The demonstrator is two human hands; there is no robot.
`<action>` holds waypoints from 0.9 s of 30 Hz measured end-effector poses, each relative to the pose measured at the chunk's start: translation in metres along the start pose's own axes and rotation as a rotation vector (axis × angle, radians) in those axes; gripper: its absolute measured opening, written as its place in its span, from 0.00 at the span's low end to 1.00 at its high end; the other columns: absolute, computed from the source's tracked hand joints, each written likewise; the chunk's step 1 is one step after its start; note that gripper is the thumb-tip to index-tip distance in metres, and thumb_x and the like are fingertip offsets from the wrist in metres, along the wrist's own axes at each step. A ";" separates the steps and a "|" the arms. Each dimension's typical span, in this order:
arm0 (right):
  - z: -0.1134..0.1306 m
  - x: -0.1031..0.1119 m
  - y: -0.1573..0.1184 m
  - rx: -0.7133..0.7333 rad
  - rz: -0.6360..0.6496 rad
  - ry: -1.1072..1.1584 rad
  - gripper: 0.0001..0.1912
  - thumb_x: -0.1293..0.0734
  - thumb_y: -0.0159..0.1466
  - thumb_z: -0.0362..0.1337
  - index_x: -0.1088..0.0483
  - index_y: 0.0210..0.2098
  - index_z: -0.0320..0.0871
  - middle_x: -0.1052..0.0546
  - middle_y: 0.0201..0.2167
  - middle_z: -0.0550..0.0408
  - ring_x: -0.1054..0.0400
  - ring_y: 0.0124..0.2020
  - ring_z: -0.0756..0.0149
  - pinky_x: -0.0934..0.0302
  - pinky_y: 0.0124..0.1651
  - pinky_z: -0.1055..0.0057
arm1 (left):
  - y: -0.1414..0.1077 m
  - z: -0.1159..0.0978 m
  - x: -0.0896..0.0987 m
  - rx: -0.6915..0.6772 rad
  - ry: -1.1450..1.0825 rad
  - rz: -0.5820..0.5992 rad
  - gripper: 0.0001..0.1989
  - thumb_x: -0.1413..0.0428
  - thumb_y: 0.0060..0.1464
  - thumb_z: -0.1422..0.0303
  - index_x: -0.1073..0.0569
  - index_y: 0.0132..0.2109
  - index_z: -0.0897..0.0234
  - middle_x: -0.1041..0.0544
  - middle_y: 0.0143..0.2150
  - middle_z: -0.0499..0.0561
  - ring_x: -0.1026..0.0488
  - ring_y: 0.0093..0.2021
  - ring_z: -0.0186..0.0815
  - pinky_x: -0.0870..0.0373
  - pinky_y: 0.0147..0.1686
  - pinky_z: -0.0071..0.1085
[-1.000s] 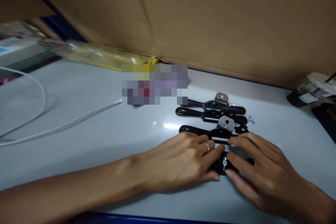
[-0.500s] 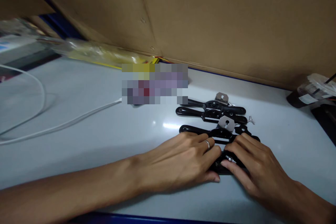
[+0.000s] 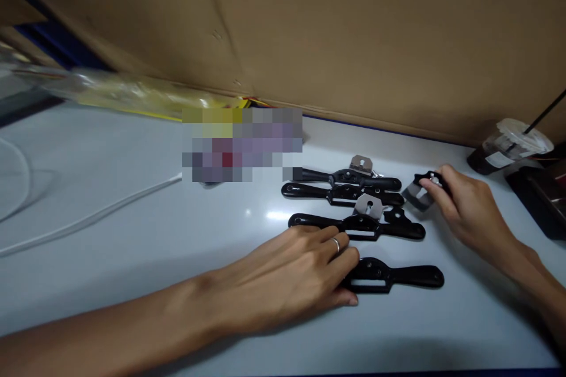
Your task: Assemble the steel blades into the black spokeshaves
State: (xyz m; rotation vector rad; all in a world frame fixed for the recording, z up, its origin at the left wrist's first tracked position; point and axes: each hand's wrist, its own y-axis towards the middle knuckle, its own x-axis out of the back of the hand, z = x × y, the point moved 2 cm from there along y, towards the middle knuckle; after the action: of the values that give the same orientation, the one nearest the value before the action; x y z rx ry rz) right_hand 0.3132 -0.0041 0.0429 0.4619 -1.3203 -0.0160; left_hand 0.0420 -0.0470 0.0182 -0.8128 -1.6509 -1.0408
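Note:
My left hand (image 3: 309, 271), with a ring on one finger, is closed around the left end of the nearest black handled tool body (image 3: 415, 275), which lies on the table. My right hand (image 3: 469, 200) is raised at the right, pinching a silver blade with a black plate (image 3: 422, 191). Behind the nearest body lies another black tool body (image 3: 404, 230), with a silver plate (image 3: 369, 206) and a small black plate (image 3: 395, 216) on it. Two more black bodies lie farther back, the middle one (image 3: 305, 191) in front of the rear one (image 3: 389, 183). A silver plate (image 3: 361, 164) rests by the rear one.
A plastic cup with a straw (image 3: 508, 147) stands at the back right, near a dark box (image 3: 535, 200). At the left are a white cable (image 3: 110, 206) and plastic wrapping (image 3: 141, 91). A cardboard wall (image 3: 354, 41) borders the table's back.
My right hand has moved right and away from the nearest tool body, carrying the blade and black plate. The body's right handle is now exposed. My left hand remains on the body.

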 end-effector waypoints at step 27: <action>-0.039 -0.027 0.011 -0.137 0.002 0.063 0.09 0.40 0.73 0.41 0.34 0.46 0.43 0.19 0.31 0.50 0.27 0.30 0.57 0.43 0.35 0.64 | -0.002 0.001 -0.001 -0.016 -0.009 0.006 0.15 0.39 0.65 0.60 0.35 0.38 0.61 0.28 0.33 0.46 0.30 0.31 0.38 0.38 0.29 0.35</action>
State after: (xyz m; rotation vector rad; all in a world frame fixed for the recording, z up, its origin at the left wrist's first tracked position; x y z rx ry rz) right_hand 0.3396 0.0257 0.0146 0.3418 -1.2488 -0.0886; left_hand 0.0403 -0.0470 0.0162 -0.8338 -1.6490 -1.0492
